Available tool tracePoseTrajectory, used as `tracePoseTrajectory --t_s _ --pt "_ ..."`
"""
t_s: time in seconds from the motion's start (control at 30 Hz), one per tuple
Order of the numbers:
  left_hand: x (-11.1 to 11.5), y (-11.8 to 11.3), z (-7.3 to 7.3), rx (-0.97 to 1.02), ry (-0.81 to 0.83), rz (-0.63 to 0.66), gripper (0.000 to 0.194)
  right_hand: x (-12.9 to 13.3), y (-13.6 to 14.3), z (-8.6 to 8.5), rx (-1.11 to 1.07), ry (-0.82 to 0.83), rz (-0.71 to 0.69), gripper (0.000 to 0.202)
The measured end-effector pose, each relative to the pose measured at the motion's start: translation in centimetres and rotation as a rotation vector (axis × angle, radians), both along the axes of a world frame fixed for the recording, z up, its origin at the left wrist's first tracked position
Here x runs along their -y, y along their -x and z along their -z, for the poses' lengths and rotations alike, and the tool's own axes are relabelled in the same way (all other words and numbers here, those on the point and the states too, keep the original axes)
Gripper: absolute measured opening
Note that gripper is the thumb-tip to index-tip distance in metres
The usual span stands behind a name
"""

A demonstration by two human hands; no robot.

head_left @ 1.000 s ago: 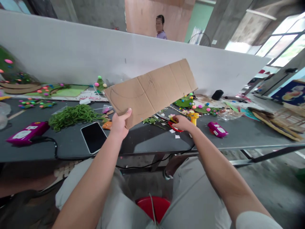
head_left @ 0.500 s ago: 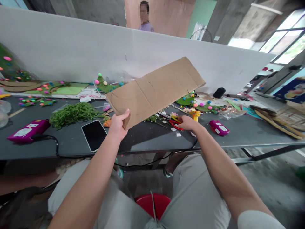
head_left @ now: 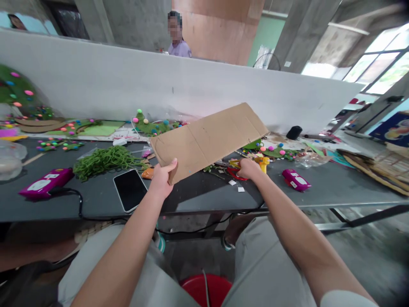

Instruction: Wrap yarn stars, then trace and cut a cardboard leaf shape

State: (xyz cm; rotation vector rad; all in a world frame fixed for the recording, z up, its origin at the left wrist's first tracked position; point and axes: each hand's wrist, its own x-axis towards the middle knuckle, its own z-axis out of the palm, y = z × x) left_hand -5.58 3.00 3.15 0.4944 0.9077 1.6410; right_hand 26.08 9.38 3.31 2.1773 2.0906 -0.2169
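A long brown cardboard piece (head_left: 209,143) with crease lines is raised at a slant above the table. My left hand (head_left: 162,178) grips its lower left corner, thumb on the near face and the other fingers behind. On the table to the right, my right hand (head_left: 249,169) is closed at the handles of the red-handled scissors (head_left: 235,174); its fingertips are partly hidden. A yellow handle (head_left: 234,163) lies right by these fingers. Just beyond the hand stands a yellow glue gun (head_left: 264,163). Small white squares (head_left: 240,189) lie in front.
Green yarn (head_left: 107,162), a phone (head_left: 130,190) and a purple box (head_left: 47,183) with a black cable are on the left. Another purple box (head_left: 295,180) sits at right. Felt decorations with pompoms line the white partition (head_left: 128,81). A person (head_left: 180,47) is behind it.
The view has tilted up a little. The cardboard stays in my left hand, slightly lower against the partition. My right hand has closed in at the scissors' handles.
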Motion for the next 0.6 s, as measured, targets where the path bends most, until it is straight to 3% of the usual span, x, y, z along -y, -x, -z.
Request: tracePoseTrajectory --t_s 0.2,0.37,0.6 --pt "-0.3 0.3 -0.4 0.027 -0.028 -0.023 0.028 0.4 -0.6 -0.5 -0.072 -0.164 0.031 0.037" --pt "-0.8 0.7 -1.1 0.056 -0.097 -0.074 0.028 1.3 -0.7 -0.8 -0.27 -0.256 -0.046 0.038" --pt "-1.6 2.7 -1.8 0.069 -0.155 -0.161 0.025 3.4 -0.3 -0.8 -0.67 -0.1 -0.221 0.06"
